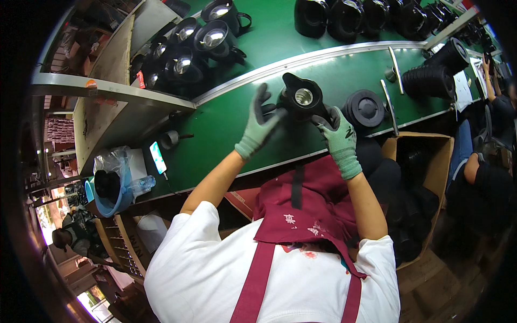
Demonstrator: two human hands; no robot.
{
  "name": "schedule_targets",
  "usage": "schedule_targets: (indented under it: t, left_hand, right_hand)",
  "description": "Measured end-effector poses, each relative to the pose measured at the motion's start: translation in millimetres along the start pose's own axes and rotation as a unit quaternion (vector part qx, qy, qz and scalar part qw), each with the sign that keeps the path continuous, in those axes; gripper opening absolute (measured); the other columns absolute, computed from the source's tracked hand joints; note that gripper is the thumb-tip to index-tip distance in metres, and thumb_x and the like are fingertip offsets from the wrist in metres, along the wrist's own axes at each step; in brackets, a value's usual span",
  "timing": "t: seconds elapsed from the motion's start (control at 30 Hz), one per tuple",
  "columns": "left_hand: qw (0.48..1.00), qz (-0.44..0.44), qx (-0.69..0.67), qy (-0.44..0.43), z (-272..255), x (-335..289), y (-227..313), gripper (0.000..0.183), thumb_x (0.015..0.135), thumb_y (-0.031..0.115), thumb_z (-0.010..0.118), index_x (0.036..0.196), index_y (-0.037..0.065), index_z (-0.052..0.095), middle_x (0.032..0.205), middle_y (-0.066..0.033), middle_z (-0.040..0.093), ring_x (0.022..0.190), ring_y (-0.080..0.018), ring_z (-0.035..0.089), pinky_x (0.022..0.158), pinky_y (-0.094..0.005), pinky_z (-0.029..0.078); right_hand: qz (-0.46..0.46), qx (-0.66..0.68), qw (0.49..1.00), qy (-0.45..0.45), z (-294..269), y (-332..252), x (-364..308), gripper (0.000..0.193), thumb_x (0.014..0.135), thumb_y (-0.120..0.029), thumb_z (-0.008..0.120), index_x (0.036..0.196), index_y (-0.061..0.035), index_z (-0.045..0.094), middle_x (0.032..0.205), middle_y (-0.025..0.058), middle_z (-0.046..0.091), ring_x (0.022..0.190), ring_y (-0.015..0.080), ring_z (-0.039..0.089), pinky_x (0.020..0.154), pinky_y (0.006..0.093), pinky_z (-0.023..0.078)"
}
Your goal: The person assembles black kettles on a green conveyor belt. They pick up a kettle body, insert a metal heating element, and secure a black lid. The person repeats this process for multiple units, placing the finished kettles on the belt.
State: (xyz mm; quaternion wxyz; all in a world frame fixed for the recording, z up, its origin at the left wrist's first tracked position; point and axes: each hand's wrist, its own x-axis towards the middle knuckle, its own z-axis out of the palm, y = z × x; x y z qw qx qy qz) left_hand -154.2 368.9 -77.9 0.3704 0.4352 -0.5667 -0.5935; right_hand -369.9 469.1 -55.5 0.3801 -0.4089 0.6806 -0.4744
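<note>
A black thermal jug [318,102] with a pointed spout and a shiny silver inside is tilted so that its mouth faces me, over the green bench. My right hand [340,135], in a green and grey work glove, has its fingers closed on the jug's lower right side. On the other side my left hand [259,125], gloved the same way, is open with thumb and fingers apart. Its fingertips come close to the jug's left side; whether they touch it I cannot tell. A stack of round black lids [368,107] sits just right of my right hand.
Black jugs with silver insides [214,37] crowd the far left, and more black jugs [344,19] line the back. A metal rail [301,63] crosses the bench. Left are a lit phone [158,157] and a blue basin [116,202]; an open cardboard box [447,148] stands right.
</note>
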Motion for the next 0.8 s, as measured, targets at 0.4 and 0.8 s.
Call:
schedule_targets:
  t: [0.4, 0.8]
  left_hand:
    - [0.902, 0.234, 0.354, -0.076, 9, 102, 44, 0.083, 0.064, 0.011, 0.086, 0.139, 0.015, 0.053, 0.14, -0.0156, 0.051, 0.127, -0.0367, 0.054, 0.105, -0.0418, 0.05]
    - [0.912, 0.109, 0.382, 0.102, 71, 305, 56, 0.073, 0.073, 0.026, 0.088, 0.136, 0.022, 0.052, 0.139, -0.0226, 0.04, 0.119, -0.0482, 0.057, 0.101, -0.0502, 0.053]
  right_hand:
    - [-0.055, -0.006, 0.998, -0.001, 0, 6, -8, 0.054, 0.087, -0.005, 0.073, 0.138, -0.003, 0.052, 0.135, 0.0129, 0.052, 0.112, 0.0226, 0.059, 0.094, 0.0357, 0.051]
    - [-0.011, -0.031, 0.997, 0.069, -29, 64, -79, 0.037, 0.092, -0.011, 0.069, 0.126, 0.0003, 0.06, 0.124, 0.0157, 0.061, 0.114, 0.029, 0.061, 0.101, 0.0394, 0.049]
